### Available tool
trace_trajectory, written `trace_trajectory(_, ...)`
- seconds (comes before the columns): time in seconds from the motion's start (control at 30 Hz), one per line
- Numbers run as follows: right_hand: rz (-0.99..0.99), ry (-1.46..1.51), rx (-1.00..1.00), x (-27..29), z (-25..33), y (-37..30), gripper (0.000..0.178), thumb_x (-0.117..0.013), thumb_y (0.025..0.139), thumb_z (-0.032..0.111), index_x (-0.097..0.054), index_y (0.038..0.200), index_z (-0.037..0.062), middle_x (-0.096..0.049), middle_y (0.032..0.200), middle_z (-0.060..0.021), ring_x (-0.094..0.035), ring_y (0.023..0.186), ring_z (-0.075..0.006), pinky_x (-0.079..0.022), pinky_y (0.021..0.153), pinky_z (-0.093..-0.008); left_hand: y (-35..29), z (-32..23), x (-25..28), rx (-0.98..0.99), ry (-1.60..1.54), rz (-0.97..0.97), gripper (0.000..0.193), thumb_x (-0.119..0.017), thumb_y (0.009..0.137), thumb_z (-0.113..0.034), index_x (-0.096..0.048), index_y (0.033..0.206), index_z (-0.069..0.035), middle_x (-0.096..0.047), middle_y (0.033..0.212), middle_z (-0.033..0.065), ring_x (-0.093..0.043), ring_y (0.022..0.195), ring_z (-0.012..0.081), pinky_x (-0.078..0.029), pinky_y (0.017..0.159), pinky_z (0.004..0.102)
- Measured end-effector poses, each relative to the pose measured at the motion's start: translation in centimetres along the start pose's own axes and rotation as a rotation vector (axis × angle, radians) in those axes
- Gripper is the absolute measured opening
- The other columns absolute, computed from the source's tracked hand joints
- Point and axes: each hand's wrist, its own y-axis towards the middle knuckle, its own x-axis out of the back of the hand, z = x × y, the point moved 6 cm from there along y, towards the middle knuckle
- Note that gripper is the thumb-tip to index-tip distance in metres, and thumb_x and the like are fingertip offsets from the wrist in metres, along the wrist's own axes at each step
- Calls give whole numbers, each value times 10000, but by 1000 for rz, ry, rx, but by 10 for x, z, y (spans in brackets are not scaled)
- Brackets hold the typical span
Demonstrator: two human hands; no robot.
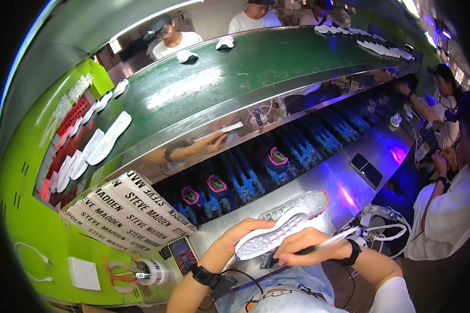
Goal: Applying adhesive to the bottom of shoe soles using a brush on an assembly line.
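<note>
Left hand (253,229) grips a white sole (272,237) by its left end, fingers closed over the far edge, the patterned tread facing up. Right hand (305,248) is closed around a slim tool with a white handle (340,237), just to the near right of the sole; whether these fingertips also press on the sole, I cannot tell. So the one held sole sits between the two hands, tilted, above the near edge of the metal table (324,177).

Just far of it lies one grey-white shoe piece (316,202) with a reddish edge at its right end. Two phones lie about: one dark (366,169) to the far right, one with a lit screen (183,255) to the left, near one white printed box (130,214). On the blue rack (248,188) at least three pink-rimmed pieces (278,156) show. Beyond, the green belt (209,94) carries two single white pieces (187,56) along its far edge, plus rows at both ends too overlapped to count; three people (255,21) are on its far side
</note>
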Motion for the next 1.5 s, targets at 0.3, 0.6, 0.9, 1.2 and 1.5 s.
trace_trajectory(0.3, -844, -99, -101, 77, -4, -38, 100, -585, 850, 7, -679, 852, -27, -691, 865, -147, -676, 775, -191, -515, 714, -266, 2, -5, -6, -179, -153, 80, 421, -555, 923, -238, -516, 1240, 36, -657, 1047, 166, -672, 887, 247, -555, 766, 322)
trace_trajectory(0.6, -780, -221, 178, 39, 92, -51, 236, -593, 869, 181, -663, 746, -9, -637, 749, -109, -587, 665, -206, -462, 626, -309, -64, -111, -54, -573, -453, 757, 616, -478, 927, -344, -326, 1386, 37, -424, 1348, 288, -538, 1130, 400, -506, 873, 516)
trace_trajectory(0.9, -1032, -345, 22, 49, 76, -110, 344, -532, 907, 256, -642, 700, 4, -534, 593, -35, -450, 449, -85, -303, 422, -219, -216, -12, -21, -402, 170, -65, 461, -420, 980, -291, -412, 1350, -16, -542, 1271, 168, -619, 993, 265, -540, 779, 369)
trace_trajectory(1.2, -1002, -230, -66, 23, -25, -77, 385, -412, 996, 299, -616, 1070, -18, -547, 840, -56, -487, 640, -102, -374, 567, -229, -277, 132, 56, -348, 1290, -1091, 349, -511, 935, -242, -529, 1160, 24, -598, 1098, 169, -621, 887, 315, -502, 748, 371)
trace_trajectory(1.5, -1156, -247, -138, -13, -150, -78, 349, -363, 1021, 271, -591, 1089, 16, -551, 909, -16, -489, 713, -70, -415, 624, -201, -186, 145, 145, -1227, 971, -1407, 341, -465, 871, -113, -502, 1180, 27, -558, 1095, 149, -368, 1076, 306, -325, 975, 401)
